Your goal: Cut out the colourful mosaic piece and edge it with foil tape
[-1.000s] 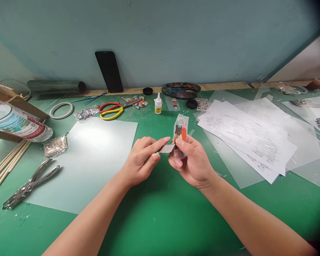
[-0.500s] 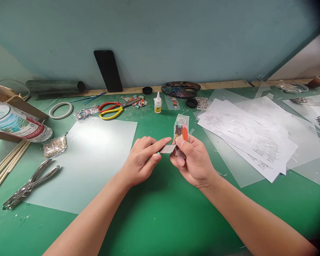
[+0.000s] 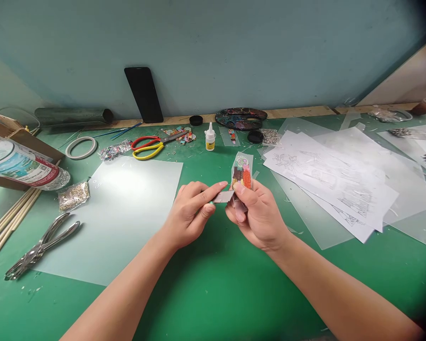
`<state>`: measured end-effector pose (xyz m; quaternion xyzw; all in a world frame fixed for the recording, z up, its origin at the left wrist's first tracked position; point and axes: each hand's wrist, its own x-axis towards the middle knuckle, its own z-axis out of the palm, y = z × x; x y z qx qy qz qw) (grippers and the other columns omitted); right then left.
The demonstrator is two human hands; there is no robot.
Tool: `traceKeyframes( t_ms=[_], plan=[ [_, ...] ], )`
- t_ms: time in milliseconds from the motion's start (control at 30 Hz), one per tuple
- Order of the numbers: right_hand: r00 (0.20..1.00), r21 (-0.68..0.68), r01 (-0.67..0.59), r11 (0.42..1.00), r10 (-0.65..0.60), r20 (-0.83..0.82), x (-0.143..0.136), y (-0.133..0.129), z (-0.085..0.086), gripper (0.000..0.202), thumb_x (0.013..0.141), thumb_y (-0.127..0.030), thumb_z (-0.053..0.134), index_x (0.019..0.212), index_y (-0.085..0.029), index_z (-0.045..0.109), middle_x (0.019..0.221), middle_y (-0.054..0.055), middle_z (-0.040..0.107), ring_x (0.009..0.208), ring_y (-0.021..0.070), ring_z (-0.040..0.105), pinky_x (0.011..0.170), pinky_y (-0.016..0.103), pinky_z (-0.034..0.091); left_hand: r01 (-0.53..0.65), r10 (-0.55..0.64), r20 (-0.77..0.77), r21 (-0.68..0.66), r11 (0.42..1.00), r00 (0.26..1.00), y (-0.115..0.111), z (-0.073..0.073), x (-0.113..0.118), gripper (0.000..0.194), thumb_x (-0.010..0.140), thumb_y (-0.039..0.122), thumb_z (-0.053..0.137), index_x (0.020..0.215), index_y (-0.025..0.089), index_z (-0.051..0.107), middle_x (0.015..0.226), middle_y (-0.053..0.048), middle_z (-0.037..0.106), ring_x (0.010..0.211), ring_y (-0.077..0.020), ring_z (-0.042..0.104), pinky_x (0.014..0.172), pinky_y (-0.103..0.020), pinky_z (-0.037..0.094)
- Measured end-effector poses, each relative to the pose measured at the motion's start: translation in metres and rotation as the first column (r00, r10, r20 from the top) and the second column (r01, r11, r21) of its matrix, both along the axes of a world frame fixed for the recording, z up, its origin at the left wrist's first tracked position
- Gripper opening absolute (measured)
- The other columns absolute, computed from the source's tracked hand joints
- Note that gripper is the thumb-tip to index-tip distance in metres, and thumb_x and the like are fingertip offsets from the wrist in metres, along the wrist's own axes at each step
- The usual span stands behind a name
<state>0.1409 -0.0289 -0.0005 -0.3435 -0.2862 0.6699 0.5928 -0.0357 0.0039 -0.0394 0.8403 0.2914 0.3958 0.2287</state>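
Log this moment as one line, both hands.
left hand: holds grey blade; right hand: holds colourful cutout; blade: near cutout; white bottle: upright beyond hands; scissors: on table

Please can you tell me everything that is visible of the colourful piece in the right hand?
The colourful piece looks like thin, flat plastic film, narrow, with a pale see-through border. Dark-outlined patches show brown, orange, pink, green and yellow. It is held raised above the green table, its top end pointing away, pinched by the right hand, whose thumb hides its lower part. The grey blade-like strip sits close by; whether they touch is unclear.
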Motion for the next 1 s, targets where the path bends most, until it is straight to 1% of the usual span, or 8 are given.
traceKeyframes(
  t_ms=[167, 300, 367, 467, 567, 633, 733, 1000],
  plan=[
    [1.0, -0.001, 0.012, 1.0, -0.012, 0.024, -0.0011, -0.0002, 0.0013, 0.036, 0.081, -0.041, 0.083, 0.072, -0.018, 0.057, 0.05, -0.009, 0.047, 0.041, 0.0039, 0.038, 0.041, 0.017, 0.033, -0.072, 0.073, -0.048, 0.023, 0.997, 0.996, -0.0007, -0.0007, 0.0016, 0.052, 0.109, 0.048, 0.035, 0.143, 0.021, 0.062, 0.095, -0.007, 0.065, 0.088, -0.0191, 0.058, 0.08, -0.035, 0.043],
    [0.999, -0.033, -0.007, 0.999, 0.009, 0.049, -0.0031, -0.0006, 0.0033, 0.039, 0.081, -0.042, 0.082, 0.068, -0.019, 0.053, 0.048, -0.007, 0.049, 0.041, 0.0045, 0.037, 0.041, 0.018, 0.032, -0.115, 0.115, 0.002, 0.057, 0.992, 0.993, -0.0006, -0.0013, 0.0034, 0.048, 0.109, 0.044, 0.039, 0.144, 0.02, 0.061, 0.096, -0.007, 0.067, 0.087, -0.0184, 0.059, 0.08, -0.034, 0.044],
    [0.999, -0.045, 0.005, 0.999, -0.003, 0.046, -0.0029, -0.0004, 0.0041, 0.039, 0.081, -0.042, 0.082, 0.067, -0.019, 0.053, 0.049, -0.007, 0.05, 0.041, 0.0042, 0.037, 0.041, 0.018, 0.032, -0.102, 0.1, 0.046, 0.054, 0.993, 0.994, -0.0006, -0.0009, 0.0032, 0.046, 0.109, 0.041, 0.04, 0.145, 0.019, 0.06, 0.097, -0.007, 0.068, 0.086, -0.0183, 0.059, 0.079, -0.034, 0.044],
    [0.997, -0.05, 0.051, 0.997, -0.049, 0.054, -0.0008, -0.0002, 0.0036, 0.038, 0.079, -0.042, 0.083, 0.068, -0.018, 0.056, 0.052, -0.006, 0.05, 0.041, 0.0039, 0.037, 0.04, 0.018, 0.032, -0.026, 0.022, 0.101, 0.041, 0.999, 0.995, -0.0012, 0.0009, 0.0016, 0.045, 0.109, 0.038, 0.04, 0.144, 0.019, 0.06, 0.091, -0.007, 0.069, 0.081, -0.018, 0.059, 0.074, -0.033, 0.043],
    [0.997, -0.06, 0.041, 0.997, -0.037, 0.069, 0.0008, -0.0013, 0.0015, 0.037, 0.079, -0.044, 0.083, 0.07, -0.018, 0.058, 0.05, -0.007, 0.05, 0.04, 0.0043, 0.037, 0.039, 0.018, 0.032, 0.034, -0.038, 0.138, 0.032, 0.999, 0.99, -0.0021, 0.0034, 0.0, 0.044, 0.109, 0.036, 0.039, 0.142, 0.018, 0.062, 0.083, -0.005, 0.067, 0.078, -0.0181, 0.059, 0.07, -0.032, 0.041],
    [0.998, -0.058, 0.014, 0.998, -0.01, 0.067, 0.0008, -0.0025, 0.0002, 0.036, 0.08, -0.043, 0.082, 0.072, -0.019, 0.058, 0.049, -0.007, 0.05, 0.04, 0.0051, 0.038, 0.039, 0.018, 0.033, 0.04, -0.044, 0.134, 0.03, 0.999, 0.99, -0.0024, 0.005, -0.0004, 0.044, 0.109, 0.036, 0.039, 0.14, 0.018, 0.063, 0.082, -0.005, 0.067, 0.077, -0.0181, 0.059, 0.07, -0.032, 0.041],
    [0.998, -0.051, -0.006, 0.999, 0.009, 0.058, 0.0002, -0.0034, -0.0002, 0.034, 0.082, -0.043, 0.081, 0.073, -0.019, 0.059, 0.047, -0.007, 0.048, 0.041, 0.0059, 0.04, 0.039, 0.018, 0.034, 0.04, -0.043, 0.094, 0.04, 0.998, 0.995, -0.0024, 0.0067, -0.0003, 0.043, 0.109, 0.036, 0.04, 0.138, 0.017, 0.064, 0.089, -0.006, 0.07, 0.081, -0.0179, 0.061, 0.072, -0.032, 0.042],
    [0.997, -0.047, 0.011, 0.999, -0.007, 0.077, 0.0013, -0.0017, 0.0017, 0.034, 0.081, -0.044, 0.081, 0.074, -0.019, 0.06, 0.048, -0.008, 0.049, 0.039, 0.0049, 0.036, 0.039, 0.019, 0.033, 0.018, -0.02, 0.048, 0.047, 0.999, 0.999, -0.0021, 0.006, -0.0004, 0.045, 0.109, 0.039, 0.039, 0.137, 0.016, 0.065, 0.093, -0.008, 0.071, 0.084, -0.0182, 0.062, 0.074, -0.033, 0.044]
  ],
)
